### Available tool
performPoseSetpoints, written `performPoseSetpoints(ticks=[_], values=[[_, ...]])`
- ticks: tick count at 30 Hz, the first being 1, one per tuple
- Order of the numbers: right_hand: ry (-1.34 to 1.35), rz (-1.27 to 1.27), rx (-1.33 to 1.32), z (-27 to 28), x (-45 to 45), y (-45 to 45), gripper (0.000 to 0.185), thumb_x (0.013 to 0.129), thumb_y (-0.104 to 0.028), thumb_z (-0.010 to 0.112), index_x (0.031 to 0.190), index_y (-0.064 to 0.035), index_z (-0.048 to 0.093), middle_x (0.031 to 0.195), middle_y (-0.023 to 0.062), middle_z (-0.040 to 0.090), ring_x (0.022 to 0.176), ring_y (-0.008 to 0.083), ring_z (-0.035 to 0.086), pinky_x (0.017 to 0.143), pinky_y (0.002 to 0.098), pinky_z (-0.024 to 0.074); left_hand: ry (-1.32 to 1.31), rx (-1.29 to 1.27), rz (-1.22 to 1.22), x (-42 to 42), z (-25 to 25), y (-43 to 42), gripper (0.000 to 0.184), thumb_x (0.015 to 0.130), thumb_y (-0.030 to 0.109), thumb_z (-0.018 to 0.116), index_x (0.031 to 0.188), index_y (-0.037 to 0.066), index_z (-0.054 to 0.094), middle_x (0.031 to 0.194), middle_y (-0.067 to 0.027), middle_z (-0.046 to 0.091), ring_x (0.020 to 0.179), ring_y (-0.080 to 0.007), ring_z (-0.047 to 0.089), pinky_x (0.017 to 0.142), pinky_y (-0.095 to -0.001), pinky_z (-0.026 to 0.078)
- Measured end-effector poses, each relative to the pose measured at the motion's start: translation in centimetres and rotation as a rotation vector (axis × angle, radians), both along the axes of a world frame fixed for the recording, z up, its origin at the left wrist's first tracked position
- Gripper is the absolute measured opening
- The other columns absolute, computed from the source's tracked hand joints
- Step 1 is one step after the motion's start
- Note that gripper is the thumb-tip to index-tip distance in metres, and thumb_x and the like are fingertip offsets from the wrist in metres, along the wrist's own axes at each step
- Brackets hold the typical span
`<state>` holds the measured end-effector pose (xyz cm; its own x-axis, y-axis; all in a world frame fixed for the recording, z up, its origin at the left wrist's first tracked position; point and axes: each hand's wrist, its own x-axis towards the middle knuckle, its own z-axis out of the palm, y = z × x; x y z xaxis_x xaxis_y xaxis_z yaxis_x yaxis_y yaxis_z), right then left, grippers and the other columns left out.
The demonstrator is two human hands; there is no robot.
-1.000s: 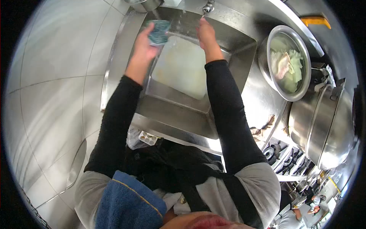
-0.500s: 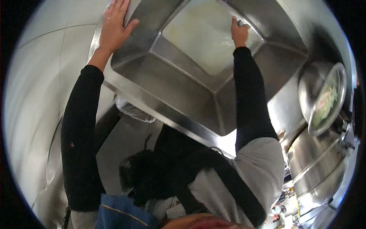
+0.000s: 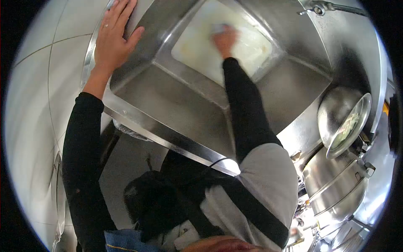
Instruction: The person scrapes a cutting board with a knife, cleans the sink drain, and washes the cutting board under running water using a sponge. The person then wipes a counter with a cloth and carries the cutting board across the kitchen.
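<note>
A white cutting board [image 3: 248,47] lies at the bottom of a deep stainless-steel sink [image 3: 176,94], its surface wet and yellowish in places. Over its middle is my right hand [image 3: 226,41], smeared by motion and closed around a small silvery-grey pad [image 3: 218,28]. The pad is too blurred for its exact kind to be told. My left hand [image 3: 113,42] rests flat on the sink's left rim, fingers stretched and thumb apart, holding nothing.
A tap [image 3: 321,8] reaches in at the top right. Right of the sink, a tilted metal bowl [image 3: 350,130] with pale green food leans by another bowl [image 3: 329,113]. A large steel pot [image 3: 333,180] stands below them. Tiled wall [image 3: 31,105] runs along the left.
My right hand has moved left across the board with the grey pad. My left hand stays on the rim. The view has shifted slightly, bringing the tap into sight.
</note>
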<state>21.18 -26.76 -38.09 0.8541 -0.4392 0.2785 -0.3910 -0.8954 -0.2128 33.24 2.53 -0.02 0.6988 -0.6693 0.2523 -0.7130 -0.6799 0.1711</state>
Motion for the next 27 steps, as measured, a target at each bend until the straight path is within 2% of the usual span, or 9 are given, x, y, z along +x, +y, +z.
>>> performPoseSetpoints(ticks=[2, 4, 6, 9, 11, 17, 22, 26, 27], values=[[0.392, 0.528, 0.332, 8.3, -1.6, 7.5, 0.034, 0.080, -0.011, 0.060, 0.113, -0.0050, 0.060, 0.112, 0.0217, 0.059, 0.099, 0.0380, 0.057, 0.090, 0.0515, 0.0475, -0.039, -0.044, -0.051, 0.3, -0.6, 0.2, 0.064, 0.089, 0.029, 0.068, 0.147, 0.015, 0.045, 0.152, -0.0106, 0.043, 0.138, -0.0358, 0.041, 0.116, -0.0466, 0.030], [0.414, 0.631, 0.579, 5.7, -9.0, 6.3, 0.058, 0.077, 0.000, 0.065, 0.133, -0.0041, 0.048, 0.138, 0.0225, 0.051, 0.131, 0.0397, 0.047, 0.110, 0.0428, 0.0400, -0.019, -0.018, -0.052, 0.5, -0.9, 1.0, 0.068, 0.088, 0.029, 0.068, 0.149, 0.015, 0.042, 0.157, -0.0101, 0.036, 0.143, -0.0345, 0.034, 0.118, -0.0466, 0.027], [0.577, 0.182, 0.598, 3.6, -13.0, -2.0, 0.056, 0.085, -0.004, 0.058, 0.139, -0.0049, 0.045, 0.143, 0.0200, 0.048, 0.136, 0.0350, 0.044, 0.112, 0.0420, 0.0383, -0.024, -0.021, -0.049, 0.3, -0.8, 0.9, 0.068, 0.088, 0.028, 0.069, 0.149, 0.015, 0.043, 0.156, -0.0105, 0.038, 0.143, -0.0358, 0.035, 0.118, -0.0474, 0.027], [0.292, -0.422, 0.546, 10.7, -7.7, -13.1, 0.021, 0.095, -0.017, 0.056, 0.104, 0.0008, 0.064, 0.096, 0.0149, 0.070, 0.077, 0.0317, 0.067, 0.074, 0.0412, 0.0554, -0.011, -0.045, -0.048, 0.4, -0.5, 0.5, 0.067, 0.088, 0.027, 0.069, 0.149, 0.015, 0.043, 0.155, -0.0109, 0.039, 0.142, -0.0362, 0.035, 0.117, -0.0478, 0.028], [0.231, 0.014, -0.022, -3.9, -3.6, -15.8, 0.034, 0.090, -0.036, 0.060, 0.100, -0.0039, 0.062, 0.072, 0.0106, 0.064, 0.060, 0.0288, 0.061, 0.055, 0.0430, 0.0500, 0.028, -0.007, -0.010, 0.2, 0.2, 0.4, 0.069, 0.087, 0.029, 0.069, 0.149, 0.012, 0.042, 0.155, -0.0134, 0.039, 0.142, -0.0370, 0.035, 0.117, -0.0486, 0.027], [-0.001, 0.688, 0.052, 7.1, -8.6, 6.8, 0.029, 0.091, -0.018, 0.052, 0.116, -0.0076, 0.061, 0.098, 0.0111, 0.065, 0.100, 0.0324, 0.060, 0.078, 0.0529, 0.0457, 0.025, -0.004, -0.034, 0.3, 0.2, 0.9, 0.069, 0.086, 0.027, 0.070, 0.148, 0.014, 0.043, 0.155, -0.0134, 0.039, 0.143, -0.0358, 0.035, 0.117, -0.0475, 0.028], [0.187, -0.297, 0.717, 2.2, -9.7, -13.3, 0.032, 0.098, -0.024, 0.050, 0.117, -0.0004, 0.061, 0.111, 0.0178, 0.064, 0.111, 0.0279, 0.058, 0.093, 0.0487, 0.0428, 0.117, 0.118, 0.057, -0.5, 1.3, 0.8, 0.073, 0.087, 0.034, 0.068, 0.149, 0.009, 0.040, 0.154, -0.0180, 0.036, 0.144, -0.0379, 0.031, 0.118, -0.0501, 0.025], [0.179, 0.282, -0.488, -2.7, -1.0, 1.8, 0.045, 0.094, -0.023, 0.052, 0.126, 0.0080, 0.053, 0.127, 0.0295, 0.058, 0.119, 0.0389, 0.056, 0.101, 0.0463, 0.0458, 0.143, 0.119, 0.073, -0.6, 0.9, 0.8, 0.074, 0.087, 0.035, 0.068, 0.150, 0.009, 0.039, 0.155, -0.0178, 0.035, 0.144, -0.0382, 0.031, 0.118, -0.0517, 0.024], [0.253, 0.388, 0.214, 1.4, -1.5, 6.1, 0.051, 0.090, -0.020, 0.057, 0.133, 0.0064, 0.050, 0.132, 0.0298, 0.055, 0.122, 0.0420, 0.053, 0.105, 0.0468, 0.0434, 0.144, 0.124, 0.065, -0.4, 0.7, 1.1, 0.074, 0.087, 0.034, 0.068, 0.150, 0.010, 0.039, 0.156, -0.0176, 0.034, 0.144, -0.0384, 0.031, 0.118, -0.0521, 0.024]])
